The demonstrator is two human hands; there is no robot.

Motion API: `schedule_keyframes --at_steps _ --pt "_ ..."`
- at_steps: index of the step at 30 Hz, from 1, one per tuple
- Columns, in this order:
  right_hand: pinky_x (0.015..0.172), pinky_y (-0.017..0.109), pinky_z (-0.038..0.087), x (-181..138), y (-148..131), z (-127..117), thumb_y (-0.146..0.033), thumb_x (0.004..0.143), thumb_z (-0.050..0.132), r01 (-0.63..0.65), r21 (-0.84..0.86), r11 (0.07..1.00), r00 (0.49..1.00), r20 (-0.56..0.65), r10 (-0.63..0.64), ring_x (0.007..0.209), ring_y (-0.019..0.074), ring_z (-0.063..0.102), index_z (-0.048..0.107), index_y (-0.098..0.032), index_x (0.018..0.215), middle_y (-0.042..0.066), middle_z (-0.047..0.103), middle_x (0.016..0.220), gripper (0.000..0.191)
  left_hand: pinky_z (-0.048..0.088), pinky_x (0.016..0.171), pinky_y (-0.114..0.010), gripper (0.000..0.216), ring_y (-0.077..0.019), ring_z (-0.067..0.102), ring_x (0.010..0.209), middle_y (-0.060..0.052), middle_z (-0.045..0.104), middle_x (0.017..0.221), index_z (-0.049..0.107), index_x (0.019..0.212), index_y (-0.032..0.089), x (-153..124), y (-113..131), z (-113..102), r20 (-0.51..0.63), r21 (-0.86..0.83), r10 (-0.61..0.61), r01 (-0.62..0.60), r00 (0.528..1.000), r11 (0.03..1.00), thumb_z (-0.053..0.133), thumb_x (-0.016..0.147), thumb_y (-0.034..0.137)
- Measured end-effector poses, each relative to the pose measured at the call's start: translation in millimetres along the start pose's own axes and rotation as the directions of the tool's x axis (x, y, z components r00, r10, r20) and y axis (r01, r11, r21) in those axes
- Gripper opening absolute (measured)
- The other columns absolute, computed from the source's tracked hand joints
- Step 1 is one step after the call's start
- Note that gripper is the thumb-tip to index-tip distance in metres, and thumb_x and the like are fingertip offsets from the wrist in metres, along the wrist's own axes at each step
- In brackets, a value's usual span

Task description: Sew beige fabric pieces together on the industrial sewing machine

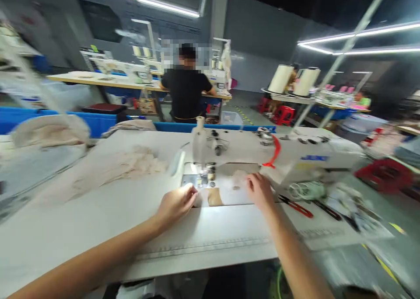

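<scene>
A white sewing machine (243, 144) stands on a pale table, its needle area lit. Just left of the presser foot (202, 176), my left hand (179, 201) has its fingers pinched together; what they hold is too small to make out. My right hand (260, 189) is under the machine's arm, with curled fingers on a small piece of pale fabric (240, 177). Between the hands a tan patch (215, 197) shows on the machine bed. Beyond my left hand lies a heap of beige fabric pieces (141, 163), somewhat blurred.
Red-handled thread snips (297, 206) and a dark pair (326, 210) lie right of my right hand, near a pale green coil (306, 189). More fabric (49, 135) is piled at far left. Thread cones (280, 79) stand behind. A person in black (187, 91) sits at another table.
</scene>
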State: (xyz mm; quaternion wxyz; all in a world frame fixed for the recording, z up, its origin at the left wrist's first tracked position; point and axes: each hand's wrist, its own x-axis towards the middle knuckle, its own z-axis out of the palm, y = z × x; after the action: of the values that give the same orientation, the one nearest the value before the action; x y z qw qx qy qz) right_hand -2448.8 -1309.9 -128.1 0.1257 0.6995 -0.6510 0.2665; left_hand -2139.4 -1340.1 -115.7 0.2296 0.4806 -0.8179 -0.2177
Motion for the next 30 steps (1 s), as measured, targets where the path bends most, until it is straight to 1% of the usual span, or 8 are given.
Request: schedule_keyframes --at_steps 4,7,10,13,16,19,22,30 --pt "0.067 0.032 0.044 1.1 15.5 8.2 -0.022 0.087 0.047 0.159 -0.008 0.987 0.975 -0.155 -0.159 0.071 0.0208 0.06 0.063 -0.02 0.088 0.006 0.067 0.081 0.016 0.041 0.065 -0.029 0.014 -0.021 0.062 0.082 -0.003 0.066 0.08 0.058 0.079 0.022 -16.1 -35.3 -34.6 -0.113 0.2 -0.103 0.124 0.988 0.972 0.049 0.089 0.024" --pt "0.062 0.03 0.045 5.1 23.4 11.6 -0.024 0.088 0.046 0.261 -0.034 0.965 0.935 -0.24 -0.262 0.066 0.0187 0.061 0.062 -0.02 0.092 0.005 0.067 0.081 0.017 0.047 0.073 -0.031 0.009 -0.0216 0.062 0.091 -0.004 0.067 0.089 0.059 0.088 0.021 -18.9 -65.2 -58.4 -0.143 0.173 0.008 0.017 0.99 0.985 0.051 0.09 0.025" --pt "0.062 0.031 0.047 6.5 22.7 9.5 -0.023 0.088 0.043 0.262 -0.095 0.96 0.908 -0.313 -0.279 0.064 0.0191 0.061 0.062 -0.018 0.094 0.008 0.067 0.082 0.02 0.051 0.079 -0.033 0.017 -0.0195 0.063 0.084 -0.006 0.067 0.093 0.06 0.093 0.02 -10.5 -100.9 -96.1 -0.228 0.153 0.098 -0.064 0.969 0.986 0.045 0.094 0.028" --pt "0.061 0.032 0.047 5.7 20.3 9.4 -0.023 0.087 0.042 0.224 -0.137 0.965 0.911 -0.323 -0.257 0.063 0.0204 0.061 0.062 -0.019 0.094 0.008 0.067 0.079 0.022 0.051 0.091 -0.04 0.021 -0.0253 0.061 0.102 -0.01 0.068 0.108 0.062 0.104 0.019 6.7 -134.2 -142.4 -0.338 0.291 0.069 0.035 0.939 0.956 0.048 0.089 0.023" --pt "0.058 0.032 0.047 4.7 21.8 12.3 -0.025 0.087 0.042 0.206 -0.135 0.969 0.92 -0.312 -0.239 0.062 0.021 0.062 0.063 -0.019 0.093 0.008 0.067 0.078 0.023 0.047 0.103 -0.044 0.046 -0.0302 0.05 0.126 -0.013 0.06 0.132 0.056 0.126 0.017 22.2 -153.7 -172.7 -0.213 0.43 0.06 0.039 0.975 0.902 0.058 0.08 0.02" --pt "0.056 0.033 0.047 4.2 25.4 13.9 -0.027 0.086 0.042 0.203 -0.116 0.972 0.931 -0.284 -0.229 0.063 0.0223 0.064 0.063 -0.018 0.093 0.009 0.068 0.078 0.024 0.047 0.103 -0.042 0.057 -0.0302 0.046 0.132 -0.014 0.052 0.143 0.051 0.136 0.018 31.2 -159.1 -176.2 -0.056 0.502 0.079 -0.04 0.995 0.864 0.06 0.08 0.021" --pt "0.054 0.034 0.049 4.3 27.3 12.7 -0.028 0.086 0.043 0.206 -0.104 0.973 0.939 -0.258 -0.227 0.062 0.0232 0.064 0.064 -0.018 0.093 0.01 0.068 0.077 0.025 0.05 0.098 -0.038 0.052 -0.0273 0.054 0.123 -0.012 0.058 0.135 0.054 0.133 0.02 36.6 -160.0 -165.3 -0.013 0.552 0.121 -0.093 0.993 0.828 0.056 0.081 0.014" --pt "0.052 0.033 0.05 5.6 24.6 8.3 -0.029 0.087 0.043 0.193 -0.084 0.978 0.951 -0.23 -0.207 0.06 0.0228 0.066 0.063 -0.017 0.092 0.01 0.068 0.075 0.024 0.054 0.085 -0.037 0.03 -0.0283 0.058 0.105 -0.014 0.064 0.109 0.062 0.112 0.015 36.5 -167.9 -147.3 -0.157 0.635 0.163 -0.027 0.974 0.772 0.053 0.084 0.008"
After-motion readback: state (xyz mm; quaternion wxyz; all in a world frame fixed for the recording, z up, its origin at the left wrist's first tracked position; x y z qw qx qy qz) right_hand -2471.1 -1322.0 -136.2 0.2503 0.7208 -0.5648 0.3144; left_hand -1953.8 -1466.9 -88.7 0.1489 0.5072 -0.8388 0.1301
